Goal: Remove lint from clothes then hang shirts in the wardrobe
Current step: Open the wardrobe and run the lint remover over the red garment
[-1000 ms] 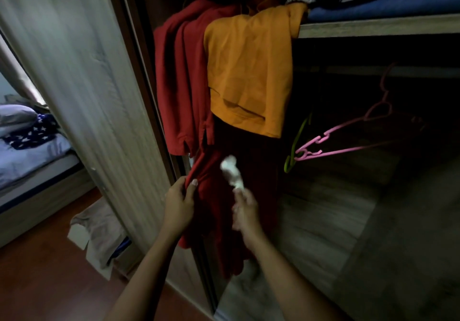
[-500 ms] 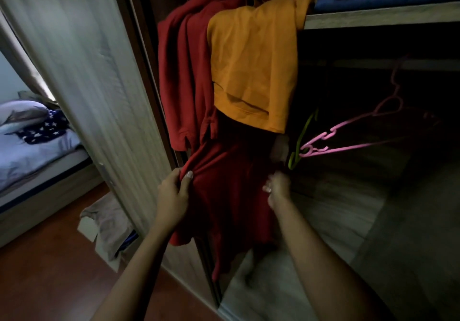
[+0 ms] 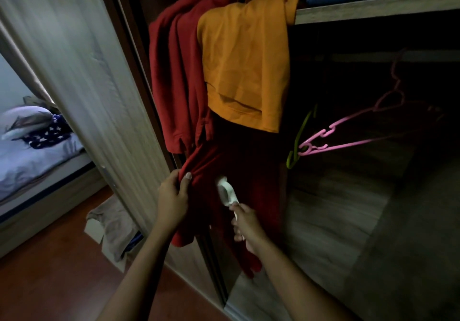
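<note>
**Lint brushing under way on the dark red garment**

The left hand [image 3: 171, 196] pinches a fold of the dark red garment [image 3: 244, 161] between thumb and fingers, its grip clenched on the cloth and drawing it taut toward the wardrobe door [image 3: 82, 76]. Just beside it, the right hand [image 3: 246, 229] has its grip wrapped round the handle of a white lint brush [image 3: 226, 191], whose head appears to lie against the fabric.

The garment hangs at the left edge of the wardrobe opening, below an orange shirt [image 3: 244, 59] and beside a red shirt [image 3: 174, 71]. What holds it up is hidden. Deeper in the dark, a bare pink hanger [image 3: 348, 143] and a green hanger [image 3: 300, 139] hang under the shelf [image 3: 373, 9].

This looks like the lint-removal step, with the hanging to follow. The next move likely calls for a steady stroke along the stretched cloth while the left hand keeps tension, then a shift to a fresh patch.
</note>
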